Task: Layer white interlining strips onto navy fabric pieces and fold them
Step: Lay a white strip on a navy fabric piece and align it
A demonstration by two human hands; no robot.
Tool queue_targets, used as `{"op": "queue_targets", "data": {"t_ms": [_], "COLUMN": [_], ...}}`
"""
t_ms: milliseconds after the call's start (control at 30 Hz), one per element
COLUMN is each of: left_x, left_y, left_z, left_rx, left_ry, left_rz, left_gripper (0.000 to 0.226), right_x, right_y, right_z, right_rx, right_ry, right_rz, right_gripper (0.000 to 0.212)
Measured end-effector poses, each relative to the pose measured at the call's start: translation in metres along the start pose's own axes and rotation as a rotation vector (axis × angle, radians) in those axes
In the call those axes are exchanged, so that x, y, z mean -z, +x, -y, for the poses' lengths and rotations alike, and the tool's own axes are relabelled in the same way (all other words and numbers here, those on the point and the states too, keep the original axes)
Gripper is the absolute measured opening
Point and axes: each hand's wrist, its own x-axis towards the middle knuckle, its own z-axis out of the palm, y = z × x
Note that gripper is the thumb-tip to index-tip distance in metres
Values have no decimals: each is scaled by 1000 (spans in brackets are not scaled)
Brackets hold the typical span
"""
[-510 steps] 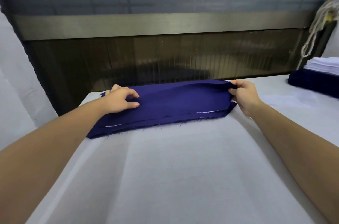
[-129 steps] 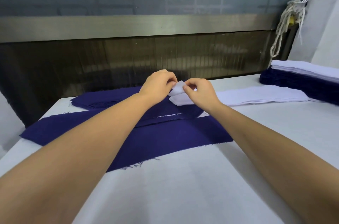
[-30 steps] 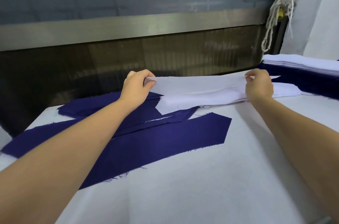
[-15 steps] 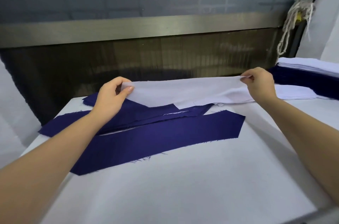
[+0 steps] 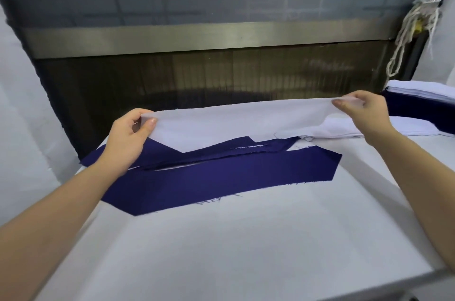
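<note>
While your left hand (image 5: 128, 138) and right hand (image 5: 364, 113) pinch the white strip (image 5: 234, 121) by its ends, it hangs stretched above the navy pieces (image 5: 221, 177) near the table's (image 5: 246, 251) far edge.

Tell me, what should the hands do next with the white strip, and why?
Probably lower the white strip flat onto the front navy piece. The left hand and right hand pinch its ends in the air, and that piece lies bare.

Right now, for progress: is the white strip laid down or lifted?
Lifted: left hand and right hand pinch strip ends above navy pieces.
</note>
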Motion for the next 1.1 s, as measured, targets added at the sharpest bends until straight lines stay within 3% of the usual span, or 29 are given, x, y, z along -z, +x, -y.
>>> {"op": "queue_targets", "data": {"t_ms": [133,333,467,633,867,1100], "left_x": [12,34,50,55,55,58], "left_y": [-7,-15,-18,-22,-24,-26], "left_z": [5,8,12,11,9,6], "left_rx": [60,214,347,447,421,436], "left_ry": [-18,21,98,243,337,431], "left_rz": [-1,124,319,526,592,658], "left_gripper": [11,12,20,29,20,25], "right_x": [8,11,10,4,-3,-5], "right_y": [-6,-10,-16,-23,-27,-28], "right_z": [0,4,-1,-4,-6,-6], "right_rx": [34,-161,-295,-238,-192,-161], "right_ry": [180,346,45,-253,-359,-417], "right_rz": [107,324,560,654,660,685], "right_gripper": [15,19,19,17,26,33]}}
